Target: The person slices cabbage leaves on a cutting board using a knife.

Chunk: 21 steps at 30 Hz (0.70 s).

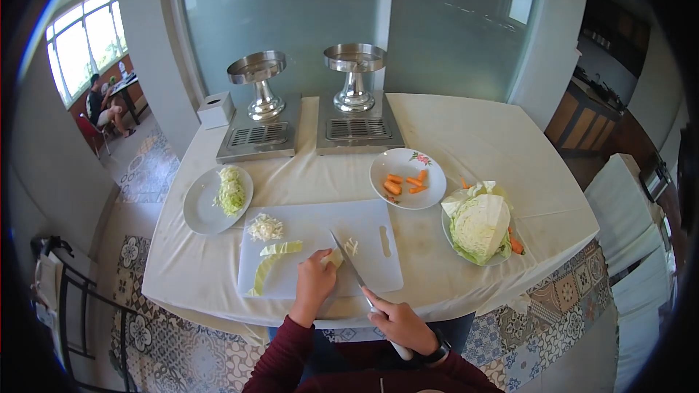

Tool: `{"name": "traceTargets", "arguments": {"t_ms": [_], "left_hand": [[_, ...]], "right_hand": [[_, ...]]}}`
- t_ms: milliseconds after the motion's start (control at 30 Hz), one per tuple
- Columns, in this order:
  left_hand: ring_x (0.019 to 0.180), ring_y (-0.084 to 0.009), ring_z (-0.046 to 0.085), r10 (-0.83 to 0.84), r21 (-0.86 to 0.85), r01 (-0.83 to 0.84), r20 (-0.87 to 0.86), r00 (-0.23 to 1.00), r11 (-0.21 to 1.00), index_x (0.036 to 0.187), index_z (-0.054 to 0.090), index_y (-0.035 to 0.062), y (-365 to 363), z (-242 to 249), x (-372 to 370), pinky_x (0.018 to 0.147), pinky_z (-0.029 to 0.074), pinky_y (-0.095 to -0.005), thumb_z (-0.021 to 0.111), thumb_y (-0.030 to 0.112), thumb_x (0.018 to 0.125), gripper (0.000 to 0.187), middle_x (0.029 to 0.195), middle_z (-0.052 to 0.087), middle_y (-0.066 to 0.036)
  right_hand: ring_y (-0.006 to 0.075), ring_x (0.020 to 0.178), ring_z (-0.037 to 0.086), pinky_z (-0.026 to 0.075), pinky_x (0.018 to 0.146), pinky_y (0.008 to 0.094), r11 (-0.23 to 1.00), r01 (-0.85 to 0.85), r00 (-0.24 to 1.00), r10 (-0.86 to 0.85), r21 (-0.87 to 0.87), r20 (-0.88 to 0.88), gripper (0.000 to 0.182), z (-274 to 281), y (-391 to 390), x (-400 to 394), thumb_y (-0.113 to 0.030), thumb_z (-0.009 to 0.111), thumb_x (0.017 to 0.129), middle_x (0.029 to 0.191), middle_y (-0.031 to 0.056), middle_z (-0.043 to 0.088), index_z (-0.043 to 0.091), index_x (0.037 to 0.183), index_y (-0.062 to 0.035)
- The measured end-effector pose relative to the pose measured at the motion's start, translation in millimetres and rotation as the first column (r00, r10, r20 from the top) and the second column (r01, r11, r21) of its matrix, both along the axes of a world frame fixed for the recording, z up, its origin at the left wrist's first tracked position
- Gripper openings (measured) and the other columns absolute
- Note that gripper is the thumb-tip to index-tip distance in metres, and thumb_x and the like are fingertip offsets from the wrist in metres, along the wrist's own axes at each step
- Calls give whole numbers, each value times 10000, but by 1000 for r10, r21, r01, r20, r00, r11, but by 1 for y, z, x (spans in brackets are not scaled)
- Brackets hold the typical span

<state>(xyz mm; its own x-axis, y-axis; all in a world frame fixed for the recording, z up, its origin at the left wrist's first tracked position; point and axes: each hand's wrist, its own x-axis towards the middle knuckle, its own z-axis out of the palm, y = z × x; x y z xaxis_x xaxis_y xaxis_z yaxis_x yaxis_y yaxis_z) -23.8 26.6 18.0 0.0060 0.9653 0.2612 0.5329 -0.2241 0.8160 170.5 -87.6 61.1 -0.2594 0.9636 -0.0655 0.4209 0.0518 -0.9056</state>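
My left hand [316,277] is closed on a piece of cabbage [334,257] and presses it to the white cutting board [364,215]. In my right hand [399,322] is a kitchen knife [348,261], its blade slanting up to the left beside that piece. A few shreds [351,247] lie just right of the blade. Left of my left hand, cabbage strips [268,266] rest on the board, with a small heap of shredded cabbage [265,228] behind them.
A plate [196,204] with shredded cabbage stands left. A bowl [429,199] of carrot pieces is behind the board; a cut cabbage [478,224] with carrots sits right. Two metal stands [266,105] and a tissue box [216,110] stand at the back. A person [102,105] sits far left.
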Motion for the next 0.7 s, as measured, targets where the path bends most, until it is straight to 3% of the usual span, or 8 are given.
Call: {"name": "traceTargets", "arguments": {"t_ms": [33,133,200,333,433,700], "left_hand": [[701,-390,695,-14,52,14,-8,1000,999,1089,691,-34,2,-1,1,673,545,-410,590,45,805,311,784,682,-275],[596,-307,691,-21,-132,28,56,998,991,1079,694,-17,1,10,0,603,531,-381,593,39,810,293,708,675,-248],[513,-251,651,-30,-136,39,68,997,990,1079,694,-8,4,2,-4,539,506,-366,586,41,815,289,637,648,-201],[406,-193,565,-7,-255,45,150,989,966,1085,691,17,2,11,-3,439,444,-349,546,34,824,299,552,589,-122],[381,-170,530,26,-311,71,297,955,948,1077,680,33,3,11,-3,397,404,-336,509,26,821,308,538,553,-82],[471,-102,489,-204,-423,365,378,903,829,1119,642,46,8,11,-22,434,388,-274,501,16,810,341,641,524,-12]], "right_hand": [[360,600,555,491,669,394,1000,-7,1000,7,7,18,556,0,0,2,-135,572,928,722,224,588,440,1459,-37],[349,622,559,488,683,385,997,-9,999,6,75,34,565,-10,-4,7,-138,573,922,742,215,583,441,1467,-66],[337,625,560,488,689,379,982,-14,1000,15,187,-4,568,-23,-3,10,-143,568,924,751,203,584,438,1473,-80],[294,616,568,489,689,359,999,-29,999,30,30,-16,581,-8,-7,17,-156,551,936,742,184,580,408,1496,-97],[262,603,561,488,676,350,1000,-28,999,28,13,-35,589,-2,-9,20,-157,552,938,738,174,583,397,1504,-106],[153,581,501,466,635,305,997,-48,998,45,-63,-44,595,1,-9,25,-159,551,946,694,113,529,386,1517,-131]]}}
